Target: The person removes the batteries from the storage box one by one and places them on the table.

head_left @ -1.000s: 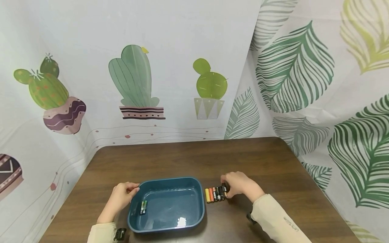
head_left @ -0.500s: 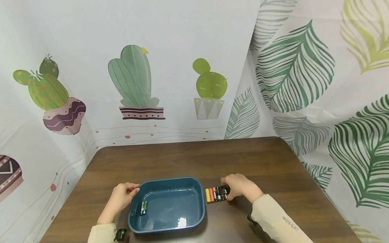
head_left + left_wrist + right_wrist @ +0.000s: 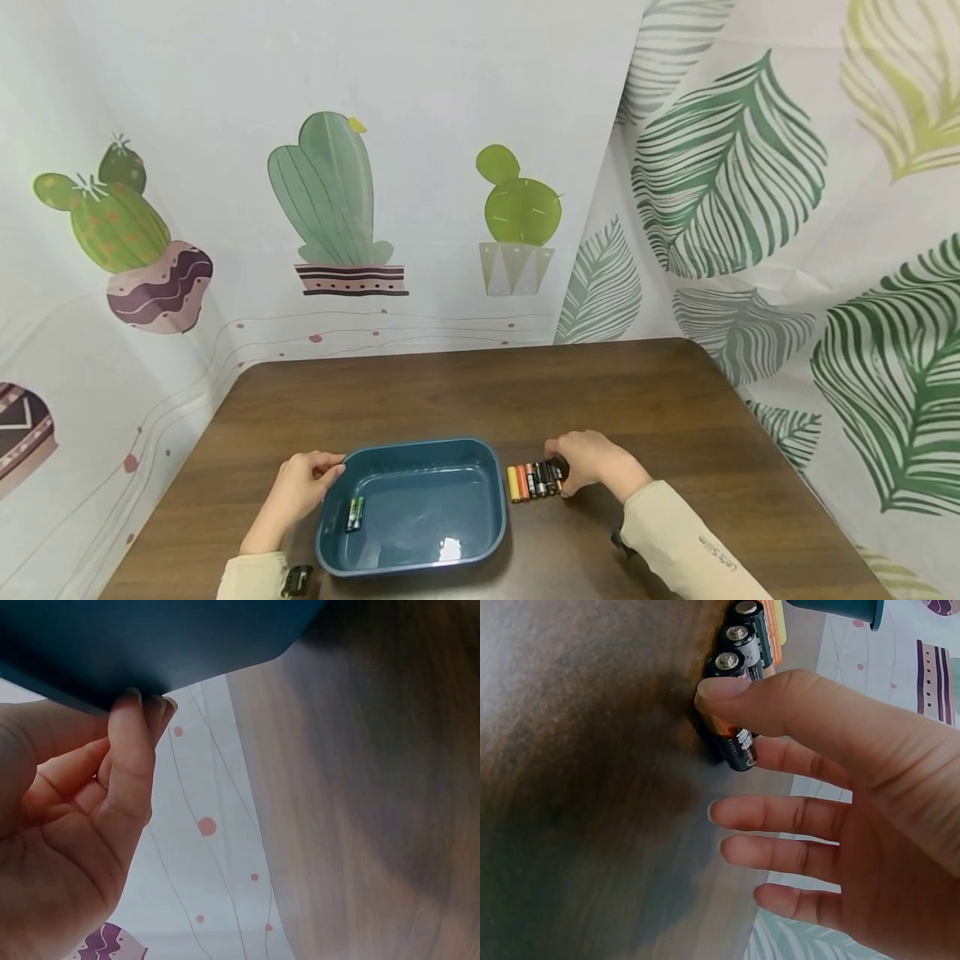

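Observation:
At its far left corner, my left hand point(image 3: 300, 487) pinches the rim of a blue rectangular tray point(image 3: 420, 567); the left wrist view shows thumb and fingers at the tray's edge. Two green and black batteries point(image 3: 355, 514) lie side by side inside, near its left wall. Right of the tray, several batteries point(image 3: 532, 482) lie in a row on the table, yellow and orange ones nearest the tray, mostly black ones farther out. My right hand point(image 3: 596, 460) pinches a black and orange battery point(image 3: 740, 748) at the row's right end between thumb and index finger, its other fingers spread apart.
The brown wooden table point(image 3: 465, 392) extends behind the tray and to both sides. A white cloth point(image 3: 435, 67) printed with cacti and leaves hangs behind it. A dark band is on each wrist, below pale sleeves point(image 3: 678, 533).
Beside the right palm, the dark end of the pinched battery has shifted slightly to the right. My left hand and the tray stay nearly where they were.

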### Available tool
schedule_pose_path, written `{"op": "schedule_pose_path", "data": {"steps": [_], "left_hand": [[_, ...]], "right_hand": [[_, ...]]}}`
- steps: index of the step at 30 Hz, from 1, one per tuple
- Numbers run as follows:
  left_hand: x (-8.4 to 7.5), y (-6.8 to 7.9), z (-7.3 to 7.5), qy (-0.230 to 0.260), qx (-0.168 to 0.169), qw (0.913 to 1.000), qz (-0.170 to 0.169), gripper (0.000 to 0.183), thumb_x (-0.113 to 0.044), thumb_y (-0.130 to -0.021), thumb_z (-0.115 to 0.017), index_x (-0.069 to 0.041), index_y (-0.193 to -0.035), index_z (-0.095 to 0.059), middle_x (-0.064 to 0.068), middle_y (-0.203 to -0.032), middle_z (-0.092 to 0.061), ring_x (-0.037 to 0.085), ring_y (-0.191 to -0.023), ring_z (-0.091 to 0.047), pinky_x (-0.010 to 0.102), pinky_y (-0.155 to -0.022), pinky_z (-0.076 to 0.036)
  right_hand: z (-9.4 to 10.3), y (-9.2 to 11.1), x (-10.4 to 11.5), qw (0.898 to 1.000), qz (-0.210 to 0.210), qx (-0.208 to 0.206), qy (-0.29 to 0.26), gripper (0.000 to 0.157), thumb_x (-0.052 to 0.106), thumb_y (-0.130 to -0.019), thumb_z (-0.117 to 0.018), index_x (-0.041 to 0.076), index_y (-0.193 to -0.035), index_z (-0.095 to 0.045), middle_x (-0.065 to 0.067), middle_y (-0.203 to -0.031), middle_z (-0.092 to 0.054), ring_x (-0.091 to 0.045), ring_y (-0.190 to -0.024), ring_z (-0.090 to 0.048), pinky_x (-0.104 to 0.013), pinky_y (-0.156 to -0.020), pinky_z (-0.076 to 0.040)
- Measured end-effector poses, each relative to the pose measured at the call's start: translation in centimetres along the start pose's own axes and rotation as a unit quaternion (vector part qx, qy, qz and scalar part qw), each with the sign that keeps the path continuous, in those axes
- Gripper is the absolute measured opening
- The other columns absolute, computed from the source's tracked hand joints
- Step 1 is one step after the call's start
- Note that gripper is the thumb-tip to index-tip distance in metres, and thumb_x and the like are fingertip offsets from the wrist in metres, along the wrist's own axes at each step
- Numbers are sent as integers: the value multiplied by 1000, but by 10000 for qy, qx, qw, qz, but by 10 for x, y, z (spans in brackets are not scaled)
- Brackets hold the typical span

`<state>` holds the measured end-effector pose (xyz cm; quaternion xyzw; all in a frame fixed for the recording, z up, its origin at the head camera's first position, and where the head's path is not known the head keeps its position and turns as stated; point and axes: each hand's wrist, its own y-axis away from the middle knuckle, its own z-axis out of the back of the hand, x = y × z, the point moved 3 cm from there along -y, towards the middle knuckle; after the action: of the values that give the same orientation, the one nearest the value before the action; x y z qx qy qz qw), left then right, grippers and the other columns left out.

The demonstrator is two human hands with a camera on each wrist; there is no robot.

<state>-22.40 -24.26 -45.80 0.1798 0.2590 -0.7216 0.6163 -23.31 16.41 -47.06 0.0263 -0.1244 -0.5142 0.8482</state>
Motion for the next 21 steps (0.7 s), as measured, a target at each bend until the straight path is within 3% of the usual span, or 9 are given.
{"op": "schedule_pose_path", "data": {"steps": [14,21], "left_hand": [[0,0,0,24,29,10000,86,14,-8,-78,-65,-5,-91,-69,4,-78,-64,11,-58,-47,22,-47,-39],[2,0,-1,22,19,10000,91,13,-8,-78,-65,-5,-90,-69,3,-78,-63,11,-58,-47,22,-47,-39]], "right_hand": [[4,3,-1,9998,-168,70,-90,49,29,-55,-82,20,-97,-59,5,-85,-59,-13,-74,-52,-37,-70,-43],[19,2,10,9998,128,-128,54,51,31,-59,-80,15,-102,-59,-1,-97,-62,-23,-92,-56,-47,-83,-38]]}}
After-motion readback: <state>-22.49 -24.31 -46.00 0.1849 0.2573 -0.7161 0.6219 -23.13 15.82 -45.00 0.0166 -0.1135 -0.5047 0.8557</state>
